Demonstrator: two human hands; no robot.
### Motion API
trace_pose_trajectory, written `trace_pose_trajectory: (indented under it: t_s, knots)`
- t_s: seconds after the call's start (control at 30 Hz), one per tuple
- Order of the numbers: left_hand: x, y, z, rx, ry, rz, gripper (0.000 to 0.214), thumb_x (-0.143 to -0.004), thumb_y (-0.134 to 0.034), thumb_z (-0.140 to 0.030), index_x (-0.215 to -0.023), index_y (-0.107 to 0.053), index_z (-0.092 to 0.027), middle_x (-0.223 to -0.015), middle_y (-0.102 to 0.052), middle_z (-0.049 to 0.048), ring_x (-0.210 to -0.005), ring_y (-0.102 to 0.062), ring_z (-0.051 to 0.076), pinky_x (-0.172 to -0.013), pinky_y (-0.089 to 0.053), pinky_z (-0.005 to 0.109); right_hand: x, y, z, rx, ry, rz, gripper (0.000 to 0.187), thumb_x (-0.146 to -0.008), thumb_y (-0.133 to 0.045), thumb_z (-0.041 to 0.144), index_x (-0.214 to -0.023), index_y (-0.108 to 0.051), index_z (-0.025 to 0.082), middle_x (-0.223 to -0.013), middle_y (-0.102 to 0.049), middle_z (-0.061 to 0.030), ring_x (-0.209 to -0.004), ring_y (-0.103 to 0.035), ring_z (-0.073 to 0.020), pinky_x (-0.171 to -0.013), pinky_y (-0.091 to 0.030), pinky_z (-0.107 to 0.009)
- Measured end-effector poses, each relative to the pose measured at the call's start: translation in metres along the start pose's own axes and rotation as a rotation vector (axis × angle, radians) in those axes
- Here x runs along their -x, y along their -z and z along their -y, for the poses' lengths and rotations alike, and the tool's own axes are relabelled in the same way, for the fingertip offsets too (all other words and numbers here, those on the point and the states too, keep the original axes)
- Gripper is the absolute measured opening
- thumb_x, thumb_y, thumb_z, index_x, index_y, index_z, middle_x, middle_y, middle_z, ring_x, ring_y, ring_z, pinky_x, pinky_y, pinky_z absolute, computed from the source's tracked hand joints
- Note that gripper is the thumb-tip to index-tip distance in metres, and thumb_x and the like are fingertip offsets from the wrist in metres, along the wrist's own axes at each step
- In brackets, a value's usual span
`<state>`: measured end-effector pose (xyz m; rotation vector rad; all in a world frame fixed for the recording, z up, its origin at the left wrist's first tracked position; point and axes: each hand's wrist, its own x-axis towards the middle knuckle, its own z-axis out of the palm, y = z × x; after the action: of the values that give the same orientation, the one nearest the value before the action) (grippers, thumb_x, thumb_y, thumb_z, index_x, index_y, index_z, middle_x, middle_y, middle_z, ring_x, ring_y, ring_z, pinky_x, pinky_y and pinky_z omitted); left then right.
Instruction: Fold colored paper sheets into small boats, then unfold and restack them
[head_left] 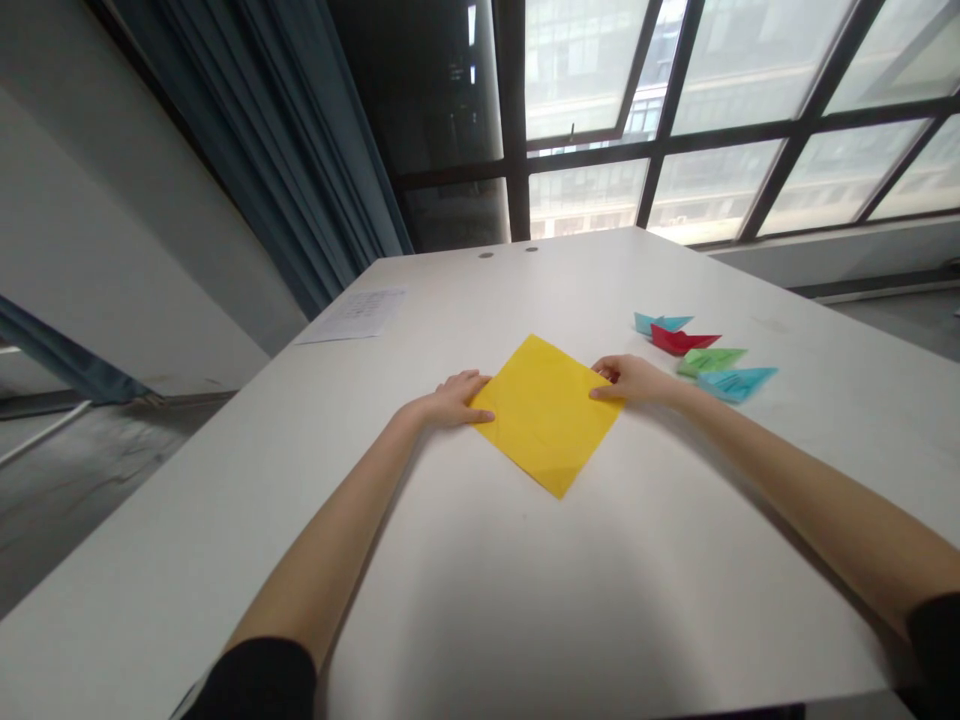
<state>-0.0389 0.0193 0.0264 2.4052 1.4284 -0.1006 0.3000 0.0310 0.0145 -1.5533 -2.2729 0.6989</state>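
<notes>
A square sheet of yellow origami paper (551,415) lies before me, turned so that one corner points towards me. At its left corner is my left hand (450,400), thumb on top of the sheet and the other fingers along the upper left edge. My right hand (628,380) grips the right corner between thumb and fingers; part of its fingers is hidden behind the paper. To the right of that hand sit several folded paper boats: a blue one (664,323) farthest off, a red one (684,341), a green one (712,361) and a nearer blue one (739,384).
All of this rests on a white table (495,600). A printed sheet of paper (358,315) lies at its far left edge. Two round dark spots are near the far edge. Beyond stand a blue curtain (277,120) and large framed windows (720,80).
</notes>
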Motion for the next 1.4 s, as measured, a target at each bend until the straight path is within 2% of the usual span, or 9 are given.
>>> trace_pose_trajectory:
  t_s: [0.2, 0.4, 0.5, 0.73, 0.9, 1.03, 1.13, 1.23, 1.4]
  knots:
    - [-0.006, -0.002, 0.003, 0.162, -0.046, -0.222, 0.049, -0.066, -0.058, -0.044, -0.106, -0.055, -0.017, -0.116, -0.053, 0.0096, -0.109, -0.046, 0.024, -0.097, -0.032, 0.035, -0.001, -0.003, -0.006, -0.001, 0.041, -0.004, 0.036, -0.064, -0.06, 0.044, -0.088, -0.058, 0.018, -0.074, -0.061, -0.0008, -0.066, -0.055, -0.0149, -0.057, -0.039, -0.024]
    - [-0.01, -0.005, 0.003, 0.532, 0.045, -0.335, 0.029, -0.063, -0.057, -0.032, -0.086, -0.058, -0.014, -0.088, -0.062, 0.0053, -0.078, -0.057, 0.018, -0.072, -0.044, 0.03, -0.002, -0.002, -0.012, -0.07, 0.08, -0.04, 0.03, -0.067, -0.056, 0.044, -0.078, -0.056, 0.017, -0.07, -0.06, -0.0009, -0.065, -0.054, -0.0147, -0.058, -0.039, -0.024]
    - [-0.011, -0.006, 0.003, 0.597, 0.019, -0.41, 0.024, -0.061, -0.056, -0.027, -0.081, -0.058, -0.013, -0.083, -0.062, 0.0044, -0.077, -0.057, 0.017, -0.071, -0.044, 0.028, -0.002, -0.001, -0.012, -0.085, 0.099, -0.067, 0.029, -0.067, -0.056, 0.043, -0.078, -0.057, 0.017, -0.069, -0.06, -0.0006, -0.064, -0.054, -0.0142, -0.059, -0.04, -0.025]
    - [-0.008, -0.006, 0.003, 0.429, -0.026, -0.453, 0.02, -0.064, -0.049, -0.017, -0.076, -0.063, -0.015, -0.079, -0.065, 0.0029, -0.078, -0.058, 0.017, -0.078, -0.042, 0.029, 0.001, -0.001, -0.005, 0.003, 0.12, -0.125, 0.013, -0.067, -0.049, 0.022, -0.074, -0.059, 0.018, -0.069, -0.062, 0.0001, -0.067, -0.055, -0.014, -0.062, -0.04, -0.024]
    - [-0.009, -0.006, 0.003, 0.203, -0.082, -0.409, 0.029, -0.062, -0.043, -0.009, -0.074, -0.068, -0.018, -0.08, -0.067, 0.003, -0.081, -0.058, 0.016, -0.078, -0.041, 0.027, -0.001, -0.001, -0.008, 0.169, 0.163, -0.101, 0.031, -0.064, -0.043, 0.009, -0.083, -0.065, 0.019, -0.082, -0.066, -0.0021, -0.074, -0.057, -0.0148, -0.069, -0.042, -0.024]
    - [-0.01, -0.004, -0.004, 0.006, -0.078, -0.377, 0.029, -0.064, -0.044, -0.009, -0.073, -0.07, -0.02, -0.078, -0.068, 0.0031, -0.079, -0.057, 0.017, -0.08, -0.04, 0.029, -0.003, 0.001, -0.008, 0.362, 0.244, -0.064, 0.038, -0.067, -0.041, 0.004, -0.09, -0.067, 0.02, -0.095, -0.066, -0.0037, -0.088, -0.056, -0.0177, -0.078, -0.04, -0.028]
    - [-0.007, -0.002, -0.019, -0.138, -0.028, -0.384, 0.029, -0.069, -0.043, -0.012, -0.079, -0.069, -0.021, -0.083, -0.068, 0.0043, -0.084, -0.056, 0.02, -0.083, -0.038, 0.036, 0.0, 0.001, 0.002, 0.459, 0.271, -0.048, 0.037, -0.071, -0.041, 0.006, -0.092, -0.067, 0.021, -0.098, -0.065, -0.004, -0.092, -0.054, -0.0196, -0.081, -0.038, -0.031]
    - [-0.003, -0.003, -0.04, -0.233, -0.023, -0.38, 0.028, -0.076, -0.041, -0.018, -0.083, -0.068, -0.02, -0.087, -0.066, 0.0072, -0.091, -0.054, 0.024, -0.085, -0.035, 0.041, 0.004, -0.005, 0.022, 0.476, 0.282, -0.041, 0.031, -0.08, -0.039, 0.018, -0.097, -0.064, 0.021, -0.101, -0.064, -0.0061, -0.094, -0.054, -0.0211, -0.082, -0.038, -0.033]
    - [-0.002, -0.015, -0.072, -0.188, -0.062, -0.334, 0.034, -0.084, -0.035, -0.032, -0.102, -0.06, -0.017, -0.105, -0.06, 0.0102, -0.096, -0.053, 0.023, -0.087, -0.037, 0.037, 0.014, -0.024, 0.053, 0.445, 0.301, -0.005, 0.039, -0.086, -0.035, 0.036, -0.115, -0.056, 0.019, -0.116, -0.057, -0.0106, -0.104, -0.051, -0.0246, -0.088, -0.036, -0.039]
